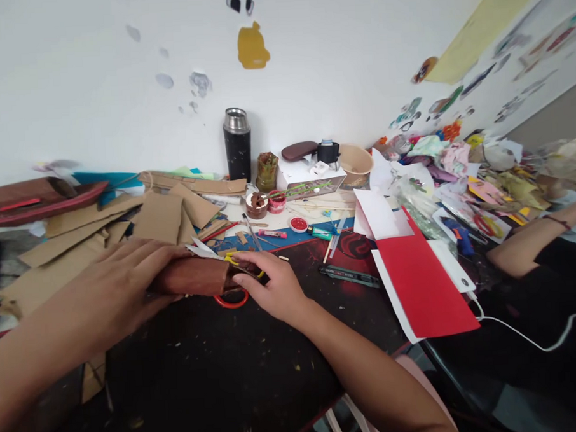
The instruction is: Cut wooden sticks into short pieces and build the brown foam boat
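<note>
A brown curved piece (192,275), shaped like a half tube with a hollow right end, is held between my two hands just above the black desk mat. My left hand (128,274) wraps over its left end. With thumb and fingers closed, my right hand (272,283) grips the edge of its open right end. Behind and under the piece lie scissors, of which a red handle loop (232,301) shows; the rest is mostly hidden. A yellow handle-like part (231,260) peeks out behind the piece, near my right fingertips.
Cardboard scraps (164,218) and a brown model boat (43,198) lie left. Behind stand a black flask (238,145) and open paint jars (256,208). A utility knife (348,276), red card (425,286) and power bank (452,266) lie right. Another person's arm (532,237) is far right.
</note>
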`<state>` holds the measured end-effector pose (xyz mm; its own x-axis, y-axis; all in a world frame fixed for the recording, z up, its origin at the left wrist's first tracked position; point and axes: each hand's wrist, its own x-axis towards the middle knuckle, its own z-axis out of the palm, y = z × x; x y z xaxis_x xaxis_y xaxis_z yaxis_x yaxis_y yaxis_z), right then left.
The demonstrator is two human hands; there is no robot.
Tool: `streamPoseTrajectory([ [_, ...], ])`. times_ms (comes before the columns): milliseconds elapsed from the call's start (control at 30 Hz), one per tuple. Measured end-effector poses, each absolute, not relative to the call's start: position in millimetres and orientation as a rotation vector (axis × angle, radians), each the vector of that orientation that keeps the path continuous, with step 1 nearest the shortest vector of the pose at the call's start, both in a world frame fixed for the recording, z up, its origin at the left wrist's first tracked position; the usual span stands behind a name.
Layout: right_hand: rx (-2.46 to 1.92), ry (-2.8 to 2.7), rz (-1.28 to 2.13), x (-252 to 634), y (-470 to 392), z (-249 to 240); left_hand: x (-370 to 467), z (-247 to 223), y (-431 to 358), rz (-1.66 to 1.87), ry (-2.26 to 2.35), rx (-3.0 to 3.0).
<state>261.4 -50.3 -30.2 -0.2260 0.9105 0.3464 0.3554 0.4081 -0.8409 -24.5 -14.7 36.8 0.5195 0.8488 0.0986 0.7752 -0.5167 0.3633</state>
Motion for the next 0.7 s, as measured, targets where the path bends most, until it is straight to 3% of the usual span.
streamPoseTrajectory([
  [333,-1.146,-1.914,0.899,258,-49,-28,-6,25,-35,0.382,1.143,2.750],
  [500,-1.205,-1.806,0.902,260,-44,-30,-5,38,-32,0.640,1.217,2.815],
  [600,-1.245,-1.647,0.928,261,-37,-32,-11,44,-22,0.894,1.362,2.645],
  [700,-1.243,-1.530,0.983,259,-27,-32,-15,40,-13,1.084,1.507,2.082],
])
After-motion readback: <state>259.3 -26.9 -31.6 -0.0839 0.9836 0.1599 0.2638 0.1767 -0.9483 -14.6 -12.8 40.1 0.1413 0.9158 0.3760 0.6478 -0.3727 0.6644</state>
